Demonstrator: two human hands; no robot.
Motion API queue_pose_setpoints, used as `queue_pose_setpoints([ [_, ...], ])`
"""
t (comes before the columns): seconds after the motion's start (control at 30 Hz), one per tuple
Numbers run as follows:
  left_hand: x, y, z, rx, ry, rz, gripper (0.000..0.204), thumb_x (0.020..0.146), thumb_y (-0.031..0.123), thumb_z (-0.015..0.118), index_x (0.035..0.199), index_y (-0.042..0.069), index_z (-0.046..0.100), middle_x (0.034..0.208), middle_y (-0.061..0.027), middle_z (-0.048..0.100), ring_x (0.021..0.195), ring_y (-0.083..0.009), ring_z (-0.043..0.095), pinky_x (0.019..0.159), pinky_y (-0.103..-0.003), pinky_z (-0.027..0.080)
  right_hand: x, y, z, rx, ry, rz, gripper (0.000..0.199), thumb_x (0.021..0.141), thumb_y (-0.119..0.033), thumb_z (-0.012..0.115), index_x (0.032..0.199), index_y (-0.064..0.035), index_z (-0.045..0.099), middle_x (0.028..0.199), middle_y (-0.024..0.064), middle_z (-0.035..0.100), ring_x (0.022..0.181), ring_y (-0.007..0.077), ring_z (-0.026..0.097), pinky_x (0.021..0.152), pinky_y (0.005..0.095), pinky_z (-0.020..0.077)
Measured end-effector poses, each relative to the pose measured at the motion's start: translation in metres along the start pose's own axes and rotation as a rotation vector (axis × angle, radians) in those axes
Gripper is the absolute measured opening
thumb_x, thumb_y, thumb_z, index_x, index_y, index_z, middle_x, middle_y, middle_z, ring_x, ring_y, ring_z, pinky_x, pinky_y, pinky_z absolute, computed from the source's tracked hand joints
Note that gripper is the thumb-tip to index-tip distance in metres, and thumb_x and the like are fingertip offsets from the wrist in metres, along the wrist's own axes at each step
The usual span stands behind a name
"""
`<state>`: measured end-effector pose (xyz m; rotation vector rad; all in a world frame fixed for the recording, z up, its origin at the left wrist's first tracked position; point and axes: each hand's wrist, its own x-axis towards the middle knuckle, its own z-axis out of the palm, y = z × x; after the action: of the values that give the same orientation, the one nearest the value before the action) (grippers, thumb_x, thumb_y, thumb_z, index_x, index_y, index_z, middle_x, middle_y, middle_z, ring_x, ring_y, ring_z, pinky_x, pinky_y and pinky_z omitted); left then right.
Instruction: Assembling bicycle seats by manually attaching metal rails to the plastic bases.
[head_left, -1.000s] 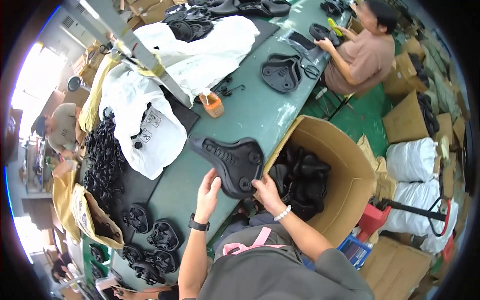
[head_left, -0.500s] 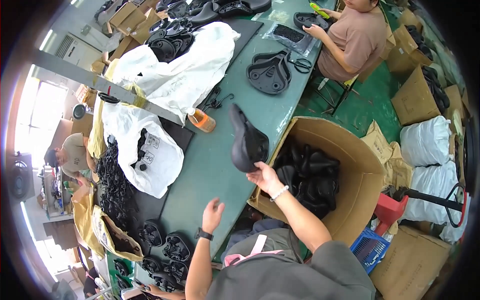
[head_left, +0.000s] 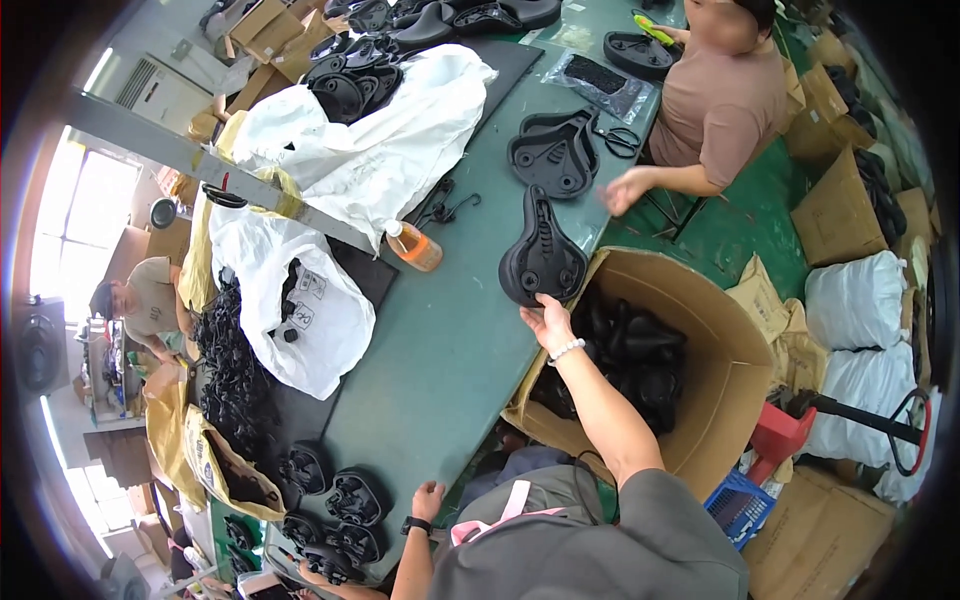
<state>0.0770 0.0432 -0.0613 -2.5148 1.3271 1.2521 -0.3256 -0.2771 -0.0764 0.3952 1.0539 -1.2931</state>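
1. Head view: a black bike seat [head_left: 541,262] is showing over the green table [head_left: 410,345].
2. The right hand [head_left: 550,324] is grasping its wide end.
3. The left hand [head_left: 428,500] is hanging half-curled and free.
4. A co-worker's hand [head_left: 628,190] is hovering nearby.

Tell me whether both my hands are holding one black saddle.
No: your right hand grips the black saddle at its wide end, while your left hand is apart from it.

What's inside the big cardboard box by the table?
Black saddles lie piled inside the cardboard box. The pile hides the bottom, and the person's right arm covers part of the box.
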Motion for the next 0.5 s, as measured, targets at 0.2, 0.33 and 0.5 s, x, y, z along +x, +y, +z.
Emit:
queue_pose_setpoints([
  [0.2,0.007,0.037,-0.002,-0.135,0.008,0.116,0.048,0.086,0.034,0.067,0.116,-0.004,0.065,0.106,-0.0217,0.071,0.101,-0.0294,0.069,0.089,-0.036,0.053,0.015,0.001,0.010,0.086,0.101,-0.089,0.028,0.090,-0.007,0.062,0.114,0.0033,0.052,0.104,0.0168,0.062,0.080,0.0317,0.066,0.070,0.0388,0.0612],
  [0.33,0.004,0.057,-0.006,-0.163,0.019,0.157,0.048,0.089,0.031,0.066,0.117,-0.008,0.062,0.106,-0.0222,0.071,0.099,-0.0273,0.069,0.088,-0.034,0.052,0.017,-0.003,0.022,0.187,0.124,-0.082,0.030,0.090,-0.006,0.062,0.116,0.0048,0.051,0.104,0.0176,0.061,0.083,0.0325,0.065,0.073,0.0398,0.0613],
  [0.5,-0.002,0.050,-0.011,-0.144,0.034,0.158,0.047,0.087,0.032,0.067,0.116,-0.006,0.064,0.105,-0.0212,0.071,0.098,-0.0281,0.069,0.088,-0.035,0.053,0.020,0.002,0.033,0.238,0.142,-0.095,0.031,0.090,-0.004,0.062,0.117,0.0054,0.051,0.104,0.0173,0.061,0.085,0.0325,0.065,0.073,0.0396,0.0612],
])
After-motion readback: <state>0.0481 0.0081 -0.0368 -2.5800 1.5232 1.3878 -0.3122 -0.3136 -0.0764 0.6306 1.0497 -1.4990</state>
